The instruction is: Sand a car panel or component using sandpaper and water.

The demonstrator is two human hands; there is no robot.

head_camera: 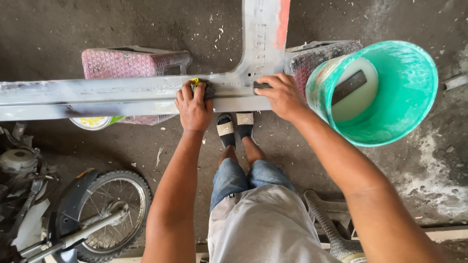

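At far left, a spoked motorcycle wheel (111, 204) is seen on the concrete floor. A long grey primed sheet-metal panel (97, 96) is laid across two pink woven plastic stools (131, 63). The left hand (193, 106) is pressed on the panel, its fingers clenched over a dark sanding pad with a yellow edge (201, 86). Just right, the right hand (280, 95) is laid on the panel, fingers curled over a small dark block (259, 85). At right, a green plastic bucket (409, 92) is shown with a dark block inside.

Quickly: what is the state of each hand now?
Left hand: closed on a dark pad, pressing it on the grey metal panel.
Right hand: fingers curled, resting on the panel.
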